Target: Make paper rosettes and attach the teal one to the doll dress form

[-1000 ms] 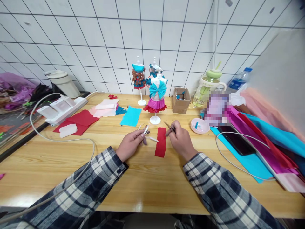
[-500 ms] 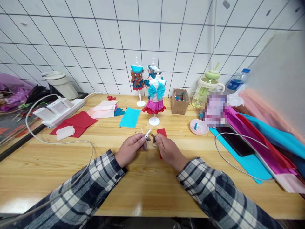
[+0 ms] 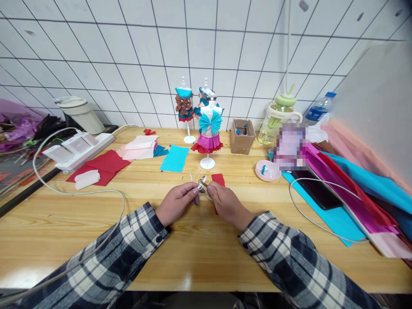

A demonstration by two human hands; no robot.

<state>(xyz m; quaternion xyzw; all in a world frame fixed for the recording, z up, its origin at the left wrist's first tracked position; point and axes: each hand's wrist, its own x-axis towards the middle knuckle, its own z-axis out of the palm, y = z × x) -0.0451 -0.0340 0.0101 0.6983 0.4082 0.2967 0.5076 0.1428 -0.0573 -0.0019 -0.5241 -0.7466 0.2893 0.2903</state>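
Note:
Near the middle of the table, my left hand (image 3: 178, 202) pinches a small white item (image 3: 201, 185), its shape partly hidden by the fingers. My right hand (image 3: 228, 206) is closed round a thin brownish tool (image 3: 205, 184) whose tip touches the white item. A red paper strip (image 3: 219, 179) lies partly under my right hand. Thin pale strings curl just beyond the fingertips. Behind them stands a small white mannequin (image 3: 210, 124) with a blue pleated bow and a pink and red skirt. A blue paper piece (image 3: 174, 158) lies to its left.
Two more dressed mannequins (image 3: 184, 105) stand behind. A cardboard box (image 3: 242, 139), a pink dish (image 3: 268, 170), a green-lidded bottle (image 3: 280, 116) and a dark phone (image 3: 317, 191) are on the right. Red paper (image 3: 107, 165) and a power strip (image 3: 83, 151) with a trailing cable lie left.
The tool's tip in my right hand has moved left onto the white item, which has turned in my left fingers. The view has shifted slightly.

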